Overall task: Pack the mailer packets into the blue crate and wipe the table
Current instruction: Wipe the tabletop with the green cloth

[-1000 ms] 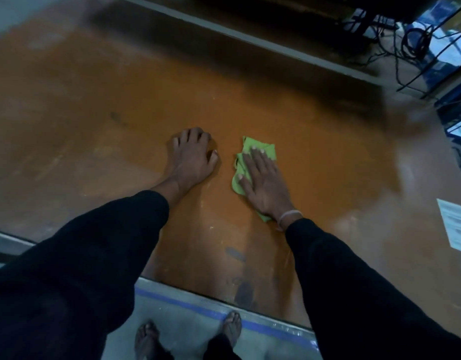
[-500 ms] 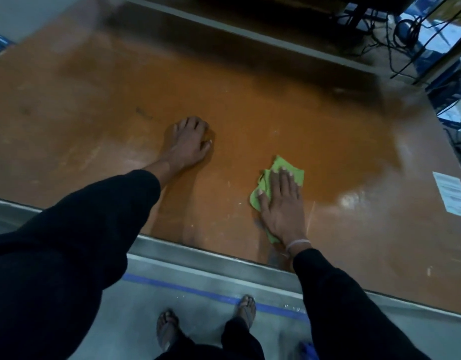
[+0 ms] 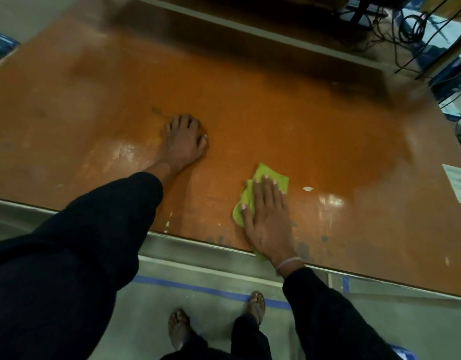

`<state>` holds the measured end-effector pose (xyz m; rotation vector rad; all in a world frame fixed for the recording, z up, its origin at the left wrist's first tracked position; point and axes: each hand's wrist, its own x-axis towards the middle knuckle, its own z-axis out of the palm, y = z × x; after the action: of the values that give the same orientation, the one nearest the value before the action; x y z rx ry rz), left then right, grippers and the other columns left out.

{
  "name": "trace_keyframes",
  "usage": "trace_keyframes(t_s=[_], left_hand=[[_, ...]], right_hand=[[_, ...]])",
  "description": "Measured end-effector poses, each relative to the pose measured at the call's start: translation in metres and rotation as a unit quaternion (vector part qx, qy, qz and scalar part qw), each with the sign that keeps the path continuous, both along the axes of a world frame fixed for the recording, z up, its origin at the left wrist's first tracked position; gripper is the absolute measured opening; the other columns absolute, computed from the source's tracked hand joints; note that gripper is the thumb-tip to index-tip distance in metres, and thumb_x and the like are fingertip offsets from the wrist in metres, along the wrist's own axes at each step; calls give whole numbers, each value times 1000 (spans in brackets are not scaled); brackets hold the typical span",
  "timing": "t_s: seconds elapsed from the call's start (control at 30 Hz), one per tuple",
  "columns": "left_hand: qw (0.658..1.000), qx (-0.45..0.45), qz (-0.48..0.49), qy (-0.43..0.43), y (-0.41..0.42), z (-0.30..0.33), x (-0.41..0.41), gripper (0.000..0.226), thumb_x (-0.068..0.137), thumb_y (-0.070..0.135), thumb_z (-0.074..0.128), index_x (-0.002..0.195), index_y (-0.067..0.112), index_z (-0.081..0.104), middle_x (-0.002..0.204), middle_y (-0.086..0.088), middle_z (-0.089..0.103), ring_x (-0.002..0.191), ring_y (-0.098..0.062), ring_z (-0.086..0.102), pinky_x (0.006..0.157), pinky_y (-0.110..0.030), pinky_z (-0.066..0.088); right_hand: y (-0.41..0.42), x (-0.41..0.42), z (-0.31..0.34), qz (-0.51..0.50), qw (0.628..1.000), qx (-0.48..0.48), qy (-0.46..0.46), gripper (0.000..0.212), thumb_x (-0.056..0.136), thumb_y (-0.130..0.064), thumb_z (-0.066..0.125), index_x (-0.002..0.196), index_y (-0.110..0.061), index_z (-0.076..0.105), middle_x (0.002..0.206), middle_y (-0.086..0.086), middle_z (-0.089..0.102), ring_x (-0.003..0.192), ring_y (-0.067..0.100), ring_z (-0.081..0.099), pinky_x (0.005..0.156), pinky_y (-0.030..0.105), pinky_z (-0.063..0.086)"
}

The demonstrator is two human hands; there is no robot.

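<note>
Both hands lie flat-fingered: my right hand (image 3: 267, 219) has dragged the green cloth (image 3: 272, 179) under its fingers to the surface (image 3: 276, 120) edge, wiping underway; left hand (image 3: 184, 141) braces.

Lime-green cloth (image 3: 272, 178) on an orange-brown table (image 3: 276, 120); black sleeves (image 3: 94, 229).

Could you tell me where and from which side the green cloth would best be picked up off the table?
Probably at the far bunched corner of the green cloth, coming down from above. The right hand presses flat on its middle, with its fingers straight. The near end hangs over the table edge under the wrist, so only the crumpled far and left folds stand free to pinch.
</note>
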<state>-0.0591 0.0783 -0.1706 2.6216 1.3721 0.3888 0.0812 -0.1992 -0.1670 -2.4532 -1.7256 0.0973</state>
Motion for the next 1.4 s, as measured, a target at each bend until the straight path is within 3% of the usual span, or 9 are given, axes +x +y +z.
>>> trace_keyframes(t_s=[0.1, 0.17, 0.33, 0.53, 0.7, 0.87, 1.03, 1.2, 1.4], left_hand=[[1000, 6, -5, -9, 2, 0, 0, 47, 100, 44, 44, 130, 10, 54, 137, -16, 48, 122, -37, 42, 100, -52, 35], [1000, 11, -9, -15, 3, -1, -1, 46, 99, 44, 45, 129, 11, 55, 135, -16, 48, 121, -36, 43, 98, -51, 35], [1000, 18, -6, -8, 3, -2, 0, 46, 99, 45, 45, 129, 11, 55, 134, -16, 49, 120, -36, 43, 96, -51, 36], [999, 27, -4, -16, 6, -4, 2, 45, 99, 46, 46, 128, 13, 55, 132, -14, 50, 119, -35, 43, 94, -49, 35], [999, 33, -14, 6, 14, -8, 1, 49, 98, 50, 40, 130, 15, 54, 133, -12, 49, 119, -35, 43, 95, -50, 36], [999, 34, -29, 23, 43, -5, -7, 55, 98, 54, 34, 130, 14, 54, 133, -12, 49, 120, -35, 44, 97, -51, 37], [999, 42, 18, 20, 69, -5, -25, 54, 99, 53, 34, 131, 15, 53, 134, -12, 48, 121, -36, 44, 95, -50, 37], [998, 38, 39, 14, 66, -5, -23, 53, 98, 53, 35, 129, 14, 55, 134, -11, 49, 121, -36, 45, 96, -49, 38], [998, 58, 35, 11, 70, -7, -22, 50, 99, 52, 40, 130, 16, 55, 133, -8, 50, 120, -33, 45, 95, -48, 36]], right_hand=[[-8, -23, 8, 203, 979, -18, -5, 64, 107, -52, 22, 161, -23, 9, 169, 1, -2, 156, 18, -7, 126, 45, 9], [0, -6, 7, 233, 972, -8, -2, 64, 107, -51, 25, 161, -24, 8, 169, -1, -2, 156, 16, -7, 125, 45, 11], [54, 53, -7, -2, 1000, -7, -1, 66, 105, -56, 16, 161, -21, 11, 169, 4, 3, 156, 21, -3, 124, 49, 13], [105, 62, -2, 212, 977, -18, -14, 64, 106, -56, 19, 161, -26, 7, 169, -2, -2, 155, 16, -8, 127, 42, 3], [164, 103, -7, -13, 999, -35, 7, 70, 103, -60, 11, 161, -22, 8, 169, 3, -1, 156, 22, -6, 126, 45, 3], [191, 112, -7, 167, 986, -18, 4, 67, 104, -62, 12, 161, -27, 8, 169, -1, 0, 156, 18, -5, 126, 43, 3], [230, 139, -8, -22, 999, -36, -2, 72, 102, -60, 8, 161, -19, 7, 169, 6, -1, 156, 25, -5, 126, 46, 3], [259, 140, -5, 180, 983, -23, 2, 66, 104, -59, 14, 161, -25, 8, 169, -1, -1, 156, 19, -4, 126, 42, 1], [321, 161, -5, -53, 997, -60, 4, 74, 100, -60, 8, 161, -19, 4, 169, 7, -4, 155, 26, -6, 126, 48, 4]])
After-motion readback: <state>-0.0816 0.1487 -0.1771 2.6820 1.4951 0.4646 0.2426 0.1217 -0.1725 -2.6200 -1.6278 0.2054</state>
